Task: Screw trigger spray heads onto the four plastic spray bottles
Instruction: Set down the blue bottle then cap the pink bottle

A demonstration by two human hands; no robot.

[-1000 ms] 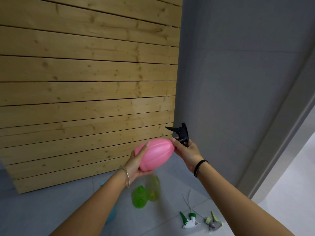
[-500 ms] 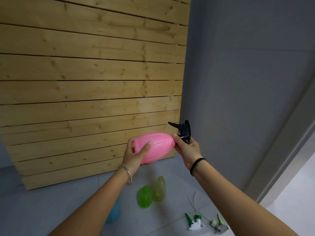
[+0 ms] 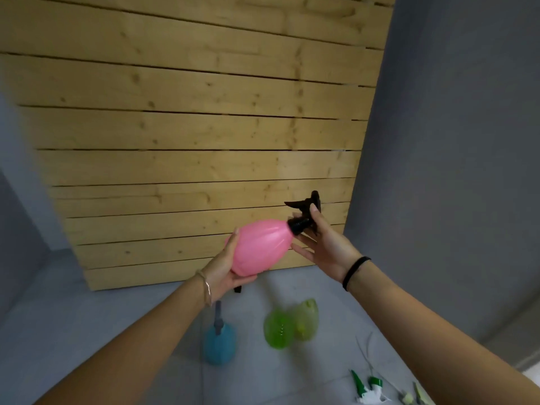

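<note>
A: Where's the bottle being worked?

B: Held up off the floor, lying nearly on its side. Egg-shaped ribbed pink plastic spray bottle (image 3: pixel 258 247), neck pointing up and right. Left hand (image 3: pixel 226 266) cups its base, fingers wrapped round the bottom, thumb along the near side.

A: And the head?

B: Black plastic trigger spray head (image 3: pixel 304 211) sits on the neck, trigger pointing left. Right hand (image 3: pixel 324 244) is at it: one fingertip touches the head, the other fingers are spread loose below the bottle's shoulder. Not clamped.

A: Wrists?

B: Thin metal bangle (image 3: pixel 207 289) on the left, black band (image 3: pixel 355 271) on the right.

A: Floor?

B: Grey floor (image 3: pixel 87 331). Blue plastic bottle (image 3: pixel 219 343) with a grey part sticking up from its top. Near it, a bright green plastic bottle (image 3: pixel 277 330) touching a yellow-green plastic bottle (image 3: pixel 306 318); blurred. Lower right, a loose green-and-white trigger head (image 3: pixel 368 391), another loose head (image 3: pixel 413 396) just beside it, cut by the frame edge.

A: Backdrop?

B: Pale wooden slat panel (image 3: pixel 190 127) against a grey wall (image 3: pixel 453 141).
</note>
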